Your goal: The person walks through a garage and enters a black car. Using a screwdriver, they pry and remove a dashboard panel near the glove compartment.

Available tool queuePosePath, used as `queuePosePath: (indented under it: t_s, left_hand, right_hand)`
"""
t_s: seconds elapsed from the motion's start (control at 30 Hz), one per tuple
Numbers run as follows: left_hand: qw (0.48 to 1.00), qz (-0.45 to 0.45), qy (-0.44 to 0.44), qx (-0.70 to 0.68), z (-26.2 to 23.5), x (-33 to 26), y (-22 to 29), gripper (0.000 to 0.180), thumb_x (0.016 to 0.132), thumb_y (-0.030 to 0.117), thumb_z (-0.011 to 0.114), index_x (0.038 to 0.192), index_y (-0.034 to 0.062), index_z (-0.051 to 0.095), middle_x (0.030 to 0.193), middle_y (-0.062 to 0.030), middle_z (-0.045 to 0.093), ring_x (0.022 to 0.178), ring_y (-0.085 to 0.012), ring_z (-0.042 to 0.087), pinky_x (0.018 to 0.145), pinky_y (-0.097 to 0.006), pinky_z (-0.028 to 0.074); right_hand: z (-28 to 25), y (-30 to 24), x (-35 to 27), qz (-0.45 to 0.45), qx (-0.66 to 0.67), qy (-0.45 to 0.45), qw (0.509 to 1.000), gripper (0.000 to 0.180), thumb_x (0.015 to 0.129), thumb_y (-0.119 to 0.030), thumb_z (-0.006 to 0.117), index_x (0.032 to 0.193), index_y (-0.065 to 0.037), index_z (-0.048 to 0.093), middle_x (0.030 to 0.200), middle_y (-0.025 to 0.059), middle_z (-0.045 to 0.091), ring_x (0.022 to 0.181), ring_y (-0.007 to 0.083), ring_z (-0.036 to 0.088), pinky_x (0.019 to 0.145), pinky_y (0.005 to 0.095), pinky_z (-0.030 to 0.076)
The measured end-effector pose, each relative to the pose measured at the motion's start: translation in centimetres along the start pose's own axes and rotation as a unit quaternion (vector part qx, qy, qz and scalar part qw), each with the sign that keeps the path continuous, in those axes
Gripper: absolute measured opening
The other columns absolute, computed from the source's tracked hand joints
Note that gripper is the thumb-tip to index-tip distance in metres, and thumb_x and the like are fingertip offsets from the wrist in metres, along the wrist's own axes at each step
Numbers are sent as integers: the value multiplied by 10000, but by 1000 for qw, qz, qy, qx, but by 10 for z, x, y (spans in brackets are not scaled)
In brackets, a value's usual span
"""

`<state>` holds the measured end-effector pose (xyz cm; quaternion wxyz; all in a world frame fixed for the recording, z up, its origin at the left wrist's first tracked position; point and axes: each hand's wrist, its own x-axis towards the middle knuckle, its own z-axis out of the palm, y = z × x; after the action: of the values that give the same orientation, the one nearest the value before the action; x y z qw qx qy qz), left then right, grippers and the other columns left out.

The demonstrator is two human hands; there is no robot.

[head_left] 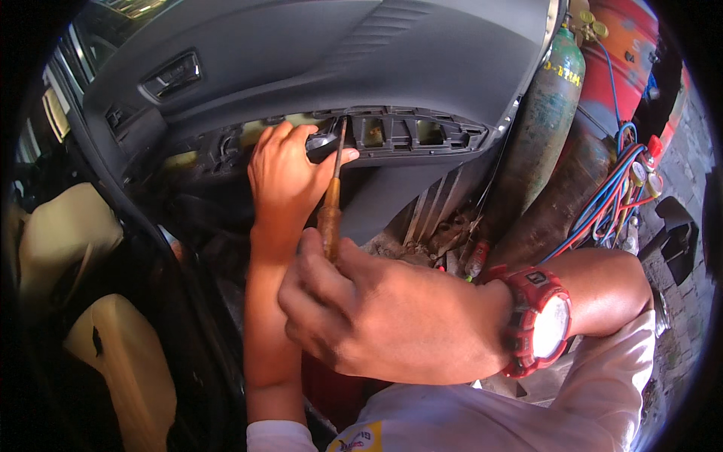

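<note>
My right hand (376, 316) is closed round the amber handle of a screwdriver (329, 215). Its thin shaft points away from me, and the tip meets the upper edge of a recess in the black car door panel (301, 75). Along this recess runs a ribbed black plastic armrest frame (399, 133) with square openings. At its middle, my left hand (286, 173) has its fingers bent over the frame and its thumb stretched right, beside the shaft. Between that thumb and fingers sits a dark glossy piece (322, 141). The left fingertips are partly hidden.
A door handle (173, 74) sits upper left on the panel. Right of the door stand a green gas cylinder (546, 113), a red drum (617, 45) and coiled red and blue hoses (610, 192) with gauges. Beige seats (128, 369) are at lower left.
</note>
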<state>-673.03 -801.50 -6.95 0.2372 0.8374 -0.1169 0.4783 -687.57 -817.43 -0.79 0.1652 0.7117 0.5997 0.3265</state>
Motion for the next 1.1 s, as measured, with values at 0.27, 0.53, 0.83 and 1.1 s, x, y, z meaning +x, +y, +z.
queuePosePath:
  t_s: [0.27, 0.53, 0.83, 1.1]
  left_hand:
    - [999, 12, 5, 36, -3, 5, -3, 631, 596, 531, 901, 886, -6, 737, 937, -126, 692, 947, -356, 657, 828, -472, 538]
    - [997, 33, 62, 22, 6, 0, -7, 590, 658, 593, 867, 807, 41, 723, 843, -139, 676, 871, -381, 672, 797, -488, 549]
    - [999, -6, 32, 15, 17, -7, -3, 635, 775, 572, 759, 950, -37, 728, 1052, -153, 654, 1118, -328, 574, 971, -472, 467]
    - [990, 56, 127, 7, 24, -11, -33, 570, 663, 537, 799, 836, -2, 729, 936, -143, 647, 1036, -334, 577, 905, -472, 479]
  right_hand:
    - [7, 10, 7, 0, 11, 45, 999, 260, 848, -240, 620, 1007, -43, 681, 981, 127, 645, 918, 295, 660, 689, 332, 516]
    - [25, 22, 17, -8, 25, 137, 990, 250, 669, -173, 655, 890, -112, 554, 933, 87, 646, 833, 233, 669, 621, 278, 545]
    - [9, 15, 16, -62, 39, 24, 997, 345, 687, -195, 682, 1008, -110, 591, 1150, 166, 629, 1011, 362, 702, 725, 349, 618]
    - [-10, 16, 48, -15, 80, -72, 994, 357, 680, -127, 658, 1034, -104, 615, 1131, 208, 611, 1129, 434, 641, 856, 461, 596]
